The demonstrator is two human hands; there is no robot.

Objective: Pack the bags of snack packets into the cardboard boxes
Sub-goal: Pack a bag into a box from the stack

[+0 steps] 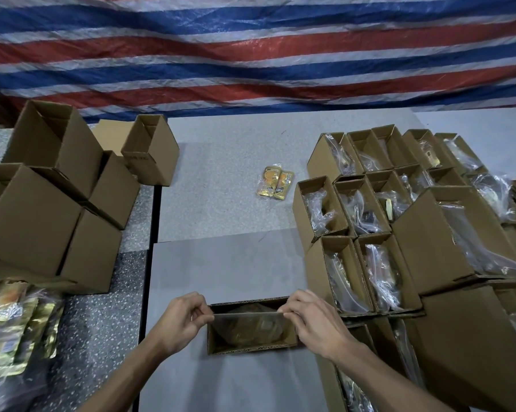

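From my head camera: my left hand (183,319) and right hand (313,318) each pinch 1 end of the clear plastic bag's mouth (247,314), stretched flat across the open cardboard box (252,347) at 6 o'clock. The snack packets sit inside it. 2 loose packets (276,184) lie at 12 o'clock; filled boxes (369,221) crowd 3 o'clock.

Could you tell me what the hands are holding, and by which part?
Both hands pinch the clear bag in the open box by its top edge: left hand, right hand.

No legible text anywhere; print on the snack packets (275,184) too blurred.
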